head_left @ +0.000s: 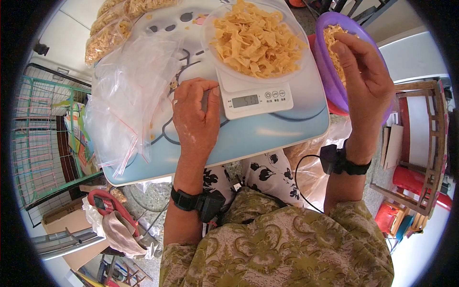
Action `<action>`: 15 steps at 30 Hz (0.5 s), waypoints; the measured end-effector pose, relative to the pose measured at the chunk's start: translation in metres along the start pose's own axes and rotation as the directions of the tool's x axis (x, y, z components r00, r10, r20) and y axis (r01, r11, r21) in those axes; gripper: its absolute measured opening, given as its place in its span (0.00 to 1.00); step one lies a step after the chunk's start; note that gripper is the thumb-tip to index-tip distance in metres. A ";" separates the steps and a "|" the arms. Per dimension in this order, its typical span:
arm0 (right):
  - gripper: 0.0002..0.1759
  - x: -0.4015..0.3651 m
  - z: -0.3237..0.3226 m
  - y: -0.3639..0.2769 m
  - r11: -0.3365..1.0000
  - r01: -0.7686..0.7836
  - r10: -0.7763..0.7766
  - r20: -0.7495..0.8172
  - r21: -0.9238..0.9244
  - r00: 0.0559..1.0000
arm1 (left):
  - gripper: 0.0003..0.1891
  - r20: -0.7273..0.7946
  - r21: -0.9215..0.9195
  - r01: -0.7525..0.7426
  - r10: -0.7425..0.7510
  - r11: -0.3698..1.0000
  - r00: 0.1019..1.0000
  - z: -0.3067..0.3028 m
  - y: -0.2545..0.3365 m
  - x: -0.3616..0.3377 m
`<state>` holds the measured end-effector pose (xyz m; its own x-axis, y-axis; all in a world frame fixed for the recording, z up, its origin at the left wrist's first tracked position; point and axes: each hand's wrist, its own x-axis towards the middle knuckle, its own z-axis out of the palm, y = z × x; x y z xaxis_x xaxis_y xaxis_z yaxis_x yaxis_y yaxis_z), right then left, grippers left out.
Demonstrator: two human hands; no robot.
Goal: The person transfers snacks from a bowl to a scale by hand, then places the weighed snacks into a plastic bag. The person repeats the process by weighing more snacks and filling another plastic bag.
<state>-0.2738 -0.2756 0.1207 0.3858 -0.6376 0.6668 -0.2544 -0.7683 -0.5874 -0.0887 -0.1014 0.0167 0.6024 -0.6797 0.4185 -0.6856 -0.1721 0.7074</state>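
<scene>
Head view: left hand [193, 117] palm-down on pale blue tabletop [267, 136], fingers bent against left edge of white digital kitchen scale [258, 98]; resting, grasping nothing. Clear plastic bowl [287, 71] heaped with yellow crisp strips [256, 38] sits on scale, display lit. Right hand [366, 81] raised at purple plastic bowl [330, 71] of same strips, fingers bunched; pinch contents hidden, cannot tell. Pile of clear zip bags [129, 91] left of scale. Judged step: trimming the weighed portion. Next move calls for small pinches, eye on display.

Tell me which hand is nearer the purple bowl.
Right. The right hand is at the rim of the purple bowl; the left hand rests on the table beside the scale, apart from it.
</scene>
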 end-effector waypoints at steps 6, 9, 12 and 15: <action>0.08 0.001 0.011 -0.012 0.999 0.045 -0.046 0.064 0.020 0.997 | 0.05 -0.004 -0.026 0.003 -0.003 1.000 1.000 0.000 0.000 0.000; 0.08 0.000 0.012 -0.011 0.997 0.078 -0.078 0.074 -0.004 0.994 | 0.05 -0.009 -0.022 -0.010 0.010 1.000 1.000 0.000 -0.001 -0.001; 0.08 -0.001 0.013 -0.011 0.997 0.074 -0.073 0.088 -0.002 0.993 | 0.05 -0.011 -0.003 -0.027 0.027 1.000 1.000 0.000 -0.002 0.000; 0.08 -0.003 0.015 -0.009 0.998 0.060 -0.062 0.081 0.026 0.995 | 0.05 -0.009 0.005 -0.021 0.021 1.000 1.000 0.000 -0.002 0.000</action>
<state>-0.2588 -0.2661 0.1172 0.4717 -0.5818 0.6626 -0.2074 -0.8035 -0.5580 -0.0879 -0.1012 0.0150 0.5912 -0.6769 0.4385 -0.7004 -0.1613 0.6953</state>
